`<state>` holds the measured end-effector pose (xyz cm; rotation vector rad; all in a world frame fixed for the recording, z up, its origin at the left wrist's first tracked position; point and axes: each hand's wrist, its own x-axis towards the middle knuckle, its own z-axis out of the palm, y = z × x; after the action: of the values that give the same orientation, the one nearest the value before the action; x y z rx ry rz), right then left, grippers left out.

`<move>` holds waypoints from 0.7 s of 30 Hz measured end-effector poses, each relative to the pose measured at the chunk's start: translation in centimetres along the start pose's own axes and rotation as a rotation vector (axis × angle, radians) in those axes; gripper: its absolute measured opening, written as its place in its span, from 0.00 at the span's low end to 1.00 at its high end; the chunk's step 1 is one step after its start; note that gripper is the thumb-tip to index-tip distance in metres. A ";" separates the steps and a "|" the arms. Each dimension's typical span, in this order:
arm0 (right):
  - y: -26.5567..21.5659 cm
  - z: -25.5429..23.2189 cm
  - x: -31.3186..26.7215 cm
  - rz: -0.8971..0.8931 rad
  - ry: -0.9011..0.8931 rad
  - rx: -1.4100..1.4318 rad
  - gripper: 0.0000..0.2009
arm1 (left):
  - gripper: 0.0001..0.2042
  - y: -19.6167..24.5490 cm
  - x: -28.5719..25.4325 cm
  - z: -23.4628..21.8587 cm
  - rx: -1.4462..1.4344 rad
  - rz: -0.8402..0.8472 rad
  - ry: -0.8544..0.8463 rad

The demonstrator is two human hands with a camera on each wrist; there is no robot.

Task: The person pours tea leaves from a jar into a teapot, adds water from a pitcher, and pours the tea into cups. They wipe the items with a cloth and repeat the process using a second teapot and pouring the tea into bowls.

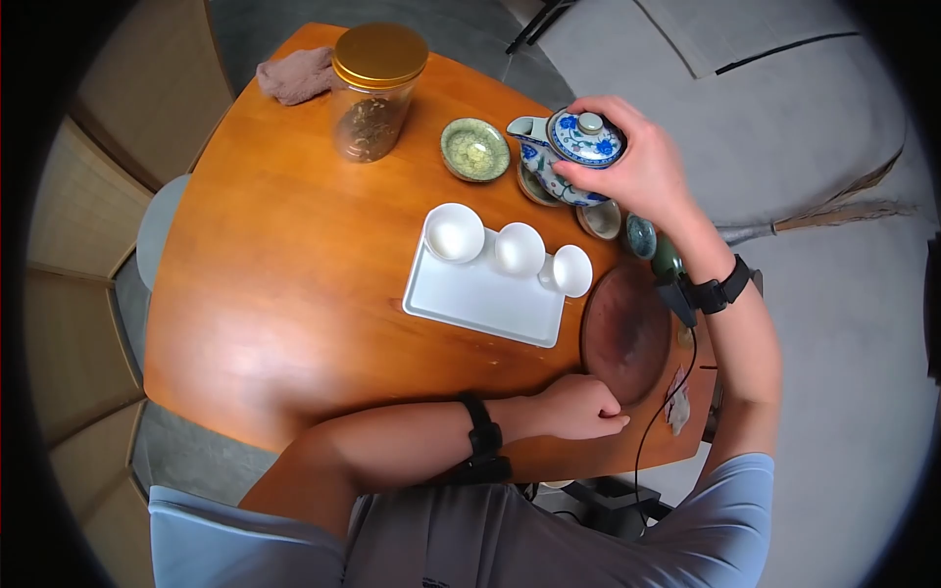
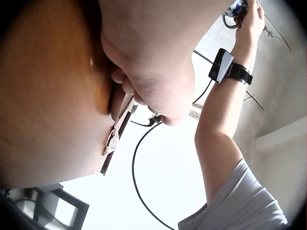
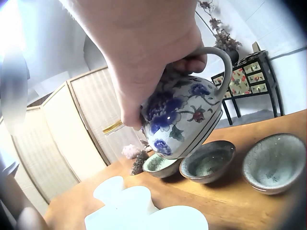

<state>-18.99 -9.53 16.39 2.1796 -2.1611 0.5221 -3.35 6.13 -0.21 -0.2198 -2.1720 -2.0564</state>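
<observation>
My right hand grips a white teapot with blue flowers round its body, thumb and fingers on either side. Its lid is on, and the spout points left; the looped handle stands free of the hand in the right wrist view. Below the teapot are glazed cups, among them a dark cup. My left hand rests at the near side of the wooden table, fingers curled in with nothing in them, beside a round brown plate.
A white tray with three white cups, one being a white cup, stands mid-table. Behind it are a greenish bowl, a gold-lidded jar and a pinkish cloth. A black cable hangs by the right arm.
</observation>
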 end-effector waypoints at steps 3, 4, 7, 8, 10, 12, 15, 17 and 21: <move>-0.5 0.0 0.4 -0.001 -0.024 -0.054 0.26 | 0.22 -0.2 0.0 0.2 -0.014 0.012 0.013; -0.5 0.1 0.5 -0.001 -0.027 -0.054 0.26 | 0.22 -0.1 0.0 0.2 -0.009 0.021 0.019; -0.5 0.2 0.9 -0.022 -0.049 -0.089 0.27 | 0.22 -0.1 0.0 0.2 -0.021 0.014 0.020; -0.7 0.2 1.0 -0.021 -0.057 -0.107 0.27 | 0.22 -0.1 0.0 0.1 -0.025 0.014 0.021; -0.7 0.3 1.1 -0.019 -0.065 -0.126 0.27 | 0.23 -0.1 0.1 0.2 -0.024 0.016 0.029; -0.7 0.3 1.3 -0.041 -0.068 -0.161 0.27 | 0.23 -0.2 0.1 0.3 -0.021 0.017 0.030; -0.8 0.4 1.6 -0.057 -0.075 -0.198 0.26 | 0.23 -0.2 0.1 0.3 -0.022 0.023 0.039; -1.0 0.4 1.8 -0.062 -0.077 -0.216 0.26 | 0.23 -0.3 0.1 0.4 -0.024 0.030 0.046; -1.2 0.5 2.0 -0.083 -0.080 -0.259 0.25 | 0.23 -0.3 0.1 0.3 -0.022 0.026 0.035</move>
<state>-17.78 -11.58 16.68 2.1685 -2.0312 0.1430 -3.50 6.42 -0.46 -0.2118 -2.1161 -2.0556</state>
